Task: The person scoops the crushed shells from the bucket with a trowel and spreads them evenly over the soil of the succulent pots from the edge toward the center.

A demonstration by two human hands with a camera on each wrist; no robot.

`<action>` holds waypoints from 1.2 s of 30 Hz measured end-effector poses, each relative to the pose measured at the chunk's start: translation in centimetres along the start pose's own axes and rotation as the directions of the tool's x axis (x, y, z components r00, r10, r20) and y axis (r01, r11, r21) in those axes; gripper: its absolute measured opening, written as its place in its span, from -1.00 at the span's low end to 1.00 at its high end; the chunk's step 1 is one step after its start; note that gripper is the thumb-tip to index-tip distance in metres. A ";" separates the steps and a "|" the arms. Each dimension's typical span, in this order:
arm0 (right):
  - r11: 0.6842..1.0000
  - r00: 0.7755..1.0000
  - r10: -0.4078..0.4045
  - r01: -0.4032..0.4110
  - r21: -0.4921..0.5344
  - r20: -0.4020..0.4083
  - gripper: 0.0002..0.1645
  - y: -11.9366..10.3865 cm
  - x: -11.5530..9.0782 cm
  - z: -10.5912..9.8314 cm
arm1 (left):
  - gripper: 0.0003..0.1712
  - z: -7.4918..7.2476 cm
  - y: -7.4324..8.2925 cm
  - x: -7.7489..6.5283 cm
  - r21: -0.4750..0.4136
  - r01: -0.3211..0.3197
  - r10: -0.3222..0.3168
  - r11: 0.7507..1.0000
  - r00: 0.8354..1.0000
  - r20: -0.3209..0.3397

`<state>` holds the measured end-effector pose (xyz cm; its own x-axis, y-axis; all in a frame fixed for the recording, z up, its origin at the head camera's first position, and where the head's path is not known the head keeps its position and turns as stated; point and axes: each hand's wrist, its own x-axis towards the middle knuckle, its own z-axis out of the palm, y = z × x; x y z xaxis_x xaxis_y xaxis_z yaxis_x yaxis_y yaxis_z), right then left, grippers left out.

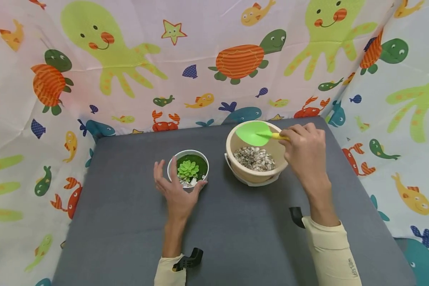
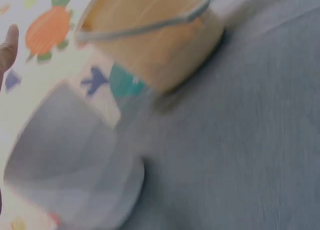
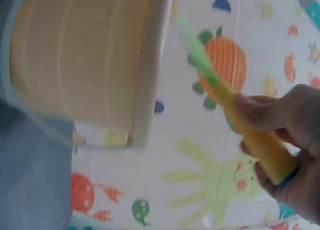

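Observation:
My right hand (image 1: 305,149) grips the yellow handle (image 3: 260,147) of a small garden trowel with a light green blade (image 1: 254,133). The blade is over the far part of a cream bucket (image 1: 231,145) holding grey and white pebbles (image 1: 254,159). A white pot (image 2: 75,160) stands to the bucket's left, with a green succulent (image 1: 188,170), dark green cover and a few white stones inside. My left hand (image 1: 178,196) is spread at the pot's near side, thumb and fingers apart. In the left wrist view one digit shows above the pot's rim, away from its wall.
A dark grey cloth covers the table (image 1: 128,230). Behind and at both sides hangs a white curtain (image 1: 196,35) printed with sea animals. The bucket's pale handle (image 2: 150,28) hangs down along its near side.

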<state>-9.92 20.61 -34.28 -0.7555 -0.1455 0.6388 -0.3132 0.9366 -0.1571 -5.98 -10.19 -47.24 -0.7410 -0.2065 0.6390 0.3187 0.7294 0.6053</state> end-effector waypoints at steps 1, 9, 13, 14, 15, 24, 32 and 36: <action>1.000 0.999 0.014 -0.013 -0.022 0.043 -0.80 0.5 0.0 0.1 | 0.22 0.3 0.6 0.3 0.002 -0.049 0.049 0.999 0.999 0.013; 0.977 0.975 -0.026 0.071 -0.201 0.219 -0.79 1.7 -0.3 3.4 | -0.19 4.1 4.8 1.3 -0.160 -0.178 0.214 0.971 0.943 0.256; 0.972 0.973 -0.040 0.091 -0.216 0.229 -0.77 1.5 -1.1 4.6 | -0.19 5.5 5.8 0.8 -0.172 -0.129 0.183 0.977 0.919 0.350; 0.971 0.973 -0.037 0.089 -0.221 0.228 -0.77 1.5 -1.2 4.8 | -0.17 5.7 6.0 0.7 -0.175 -0.113 0.173 0.978 0.909 0.378; 0.970 0.974 -0.034 0.086 -0.228 0.225 -0.76 1.5 -1.3 4.9 | -0.14 6.0 6.2 0.7 -0.181 -0.103 0.170 0.978 0.898 0.405; 0.963 0.975 0.045 0.015 -0.270 0.216 -0.78 0.9 -1.4 5.1 | -0.11 6.6 7.0 0.5 -0.199 -0.075 0.170 0.977 0.837 0.520; 0.939 0.961 0.139 -0.052 -0.340 0.239 -0.81 0.5 -1.1 5.2 | -0.13 6.9 6.8 0.7 -0.224 -0.082 0.189 0.971 0.839 0.511; 0.929 0.946 0.177 -0.069 -0.363 0.273 -0.82 0.2 -0.9 5.4 | -0.12 6.8 6.7 0.8 -0.226 -0.074 0.182 0.971 0.841 0.510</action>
<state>-12.41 19.23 -38.96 -0.9270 -0.0588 0.3704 -0.0299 0.9961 0.0832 -8.51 -1.00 -45.87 -0.8663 0.2917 0.4054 0.4975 0.5765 0.6482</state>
